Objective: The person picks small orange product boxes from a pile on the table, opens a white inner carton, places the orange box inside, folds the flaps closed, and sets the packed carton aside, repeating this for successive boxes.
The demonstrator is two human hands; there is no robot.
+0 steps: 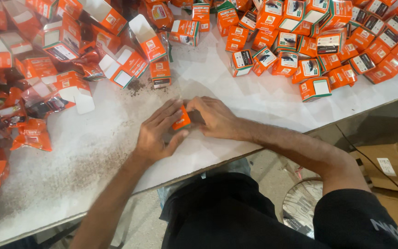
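Both sets of fingers are wrapped around one small orange box (181,121), which sits low on the white table (236,92), roughly in the middle, close to the near edge. The left hand (156,133) has its fingers curled over the top and left side of the box, thumb tucked underneath toward the body. The right hand (213,117) presses in from the other side, fingers bent narrow against the box, so the two hands pretty much meet over it. Only a sliver of orange shows between them, so I can't tell whether the flap is open or closed.

Further out, the tabletop around the hands is bare white with some dark dust or grit (93,166) scattered to the left. Up top right there's a big heap of closed orange boxes (318,46) with white and green panels. Top left is a messier pile of open boxes (116,64) with flaps sticking up, and along the left edge lie crinkly orange plastic pouches (31,133). Below the table edge on the right, brown cardboard cartons (388,166) sit on the floor.
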